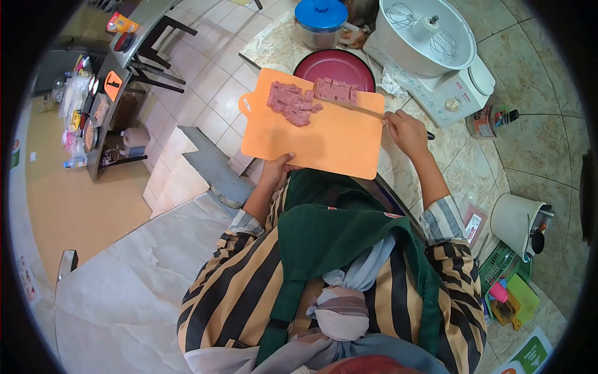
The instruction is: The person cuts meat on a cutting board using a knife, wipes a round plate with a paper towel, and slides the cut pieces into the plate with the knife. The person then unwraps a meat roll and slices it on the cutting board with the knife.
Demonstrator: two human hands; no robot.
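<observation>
An orange cutting board [330, 146] is held up in front of me, its far edge over a dark red plate [336, 62]. My left hand [278, 171] grips the near left edge, thumb on top and the other fingers hidden beneath. Closed round the handle of a knife [355, 108], my right hand [408, 132] is at the board's right side. The blade lies along the near side of a row of cut pink meat pieces [336, 91]. A second pile of cut meat [291, 103] rests on the board's left half.
Behind the plate stand a blue-lidded container [321, 25] and a white stand mixer [436, 62] with wire whisks in its bowl. A jar [483, 123] is beside the mixer. At right are a white bucket of utensils [514, 221] and a green basket [498, 265]. A side table [118, 103] holds packages.
</observation>
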